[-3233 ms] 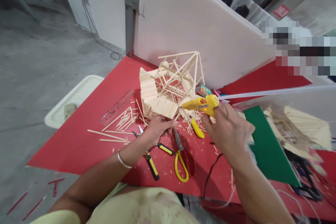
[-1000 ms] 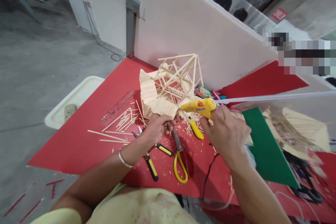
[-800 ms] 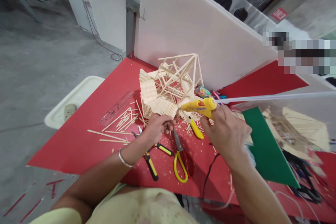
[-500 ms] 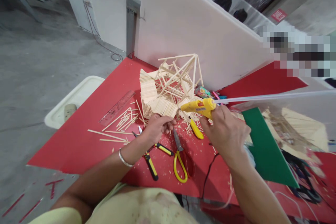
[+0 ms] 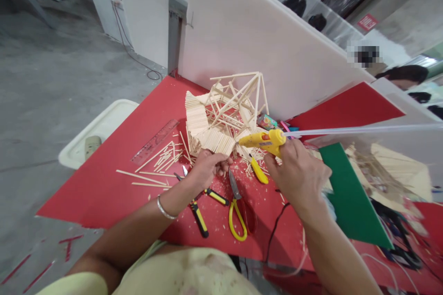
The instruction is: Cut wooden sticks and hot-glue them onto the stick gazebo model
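My right hand [image 5: 299,173] is closed round a yellow glue gun [image 5: 263,140] with a long clear glue stick [image 5: 360,130] trailing to the right; its nozzle points left at a wooden stick model [image 5: 223,113] on the red table [image 5: 104,189]. My left hand [image 5: 206,168], a bangle on the wrist, is curled against the model's front panel of sticks [image 5: 215,142], pinching its lower edge.
Yellow-handled scissors [image 5: 237,214], pliers [image 5: 199,214] and a yellow cutter [image 5: 259,169] lie by my hands. Loose sticks [image 5: 155,163] and a clear ruler [image 5: 155,140] lie to the left. A green board [image 5: 351,196], a white partition [image 5: 263,41] and a white tub [image 5: 98,131] surround them.
Almost nothing has moved; the glue gun nozzle has dipped slightly toward the model while my left hand stays on the panel.
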Available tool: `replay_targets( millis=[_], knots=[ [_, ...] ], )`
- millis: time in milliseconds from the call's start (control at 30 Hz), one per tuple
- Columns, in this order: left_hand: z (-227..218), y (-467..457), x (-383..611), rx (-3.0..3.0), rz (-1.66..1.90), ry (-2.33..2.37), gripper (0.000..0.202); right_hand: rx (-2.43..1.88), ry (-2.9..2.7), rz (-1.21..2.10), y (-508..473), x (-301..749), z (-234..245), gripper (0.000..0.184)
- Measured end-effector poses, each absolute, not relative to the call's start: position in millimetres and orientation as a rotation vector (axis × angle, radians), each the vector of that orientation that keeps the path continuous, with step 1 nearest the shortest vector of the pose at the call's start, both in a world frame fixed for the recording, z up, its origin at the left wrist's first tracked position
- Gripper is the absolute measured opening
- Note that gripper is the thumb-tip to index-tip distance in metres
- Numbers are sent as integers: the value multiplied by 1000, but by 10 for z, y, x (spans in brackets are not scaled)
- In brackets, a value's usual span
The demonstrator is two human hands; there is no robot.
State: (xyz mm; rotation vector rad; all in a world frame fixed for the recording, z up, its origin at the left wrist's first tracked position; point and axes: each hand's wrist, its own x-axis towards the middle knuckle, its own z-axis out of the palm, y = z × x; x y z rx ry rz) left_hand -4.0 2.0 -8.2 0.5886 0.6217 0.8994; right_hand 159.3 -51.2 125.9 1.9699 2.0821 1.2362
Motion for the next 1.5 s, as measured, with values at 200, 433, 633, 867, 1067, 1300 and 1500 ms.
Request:
replay_targets(
  millis=[200,433,633,867,1067,1300,1500],
  knots=[
    [-113,18,-37,585,905,603,20,1964,2098,1236,-490,1585,1254,23],
    [-105,23,-39,569,891,612,23,1978,2043,1219,-509,1622,1236,26],
    [-102,44,-16,493,895,618,22,1972,2061,1238,-510,1631,1236,23],
    [-35,24,-40,508,883,634,23,1931,2085,1291,-512,1620,1241,22],
    [-61,24,-56,565,883,634,23,1942,2088,1275,-509,1614,1250,22],
    [-64,27,-51,570,881,644,22,1979,2059,1251,-515,1630,1234,25],
    [-78,28,-52,578,882,632,22,1964,2079,1290,-496,1616,1236,23]
  ],
)
